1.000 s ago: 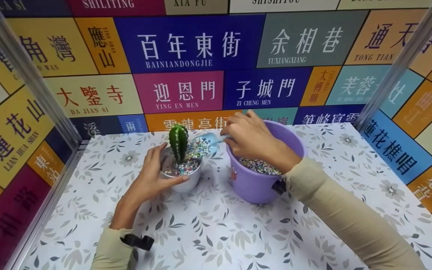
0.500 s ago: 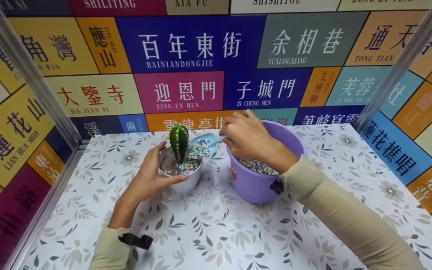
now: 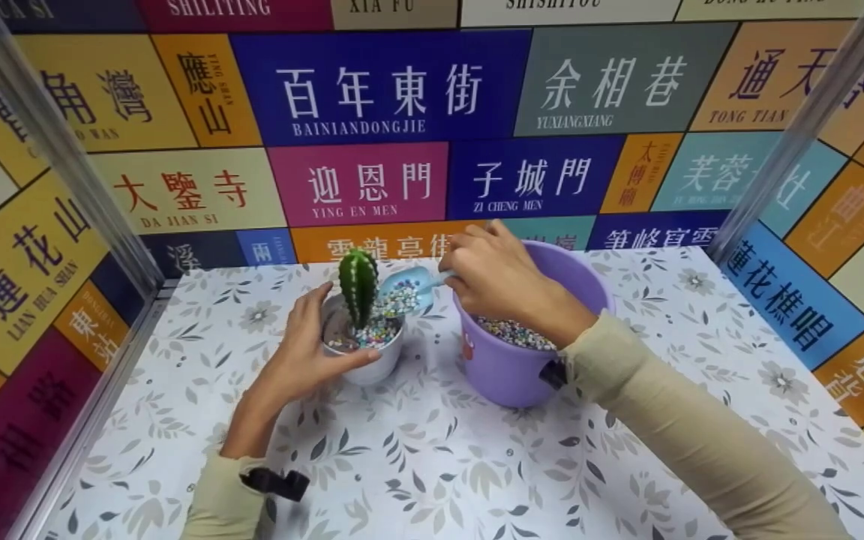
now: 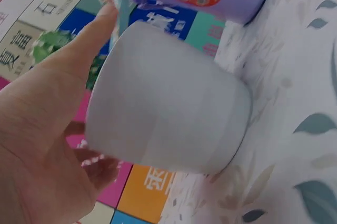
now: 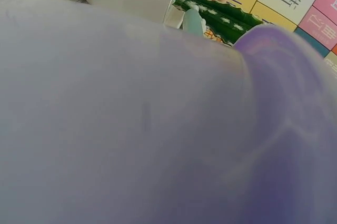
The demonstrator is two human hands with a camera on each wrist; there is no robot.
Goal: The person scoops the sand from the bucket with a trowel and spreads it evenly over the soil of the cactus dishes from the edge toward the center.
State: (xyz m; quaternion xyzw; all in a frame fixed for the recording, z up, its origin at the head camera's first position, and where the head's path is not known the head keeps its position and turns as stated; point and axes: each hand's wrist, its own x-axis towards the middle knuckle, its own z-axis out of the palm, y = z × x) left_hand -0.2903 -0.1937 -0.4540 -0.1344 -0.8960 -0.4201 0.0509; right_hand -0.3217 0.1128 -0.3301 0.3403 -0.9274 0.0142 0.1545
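While the left hand (image 3: pixel 301 360) grasps the white cactus pot (image 3: pixel 368 356), the right hand's fingers (image 3: pixel 469 259) pinch the blue scoop (image 3: pixel 406 289), whose pebble load has thinned since a second ago; filling continues beside the purple bucket (image 3: pixel 529 367).

Three views — one overhead, two at the wrists
The head camera looks forward and down; the left wrist camera sits close beside the white pot (image 4: pixel 168 108); the right wrist camera presses against the purple bucket (image 5: pixel 158 129) — both show pot and bucket.
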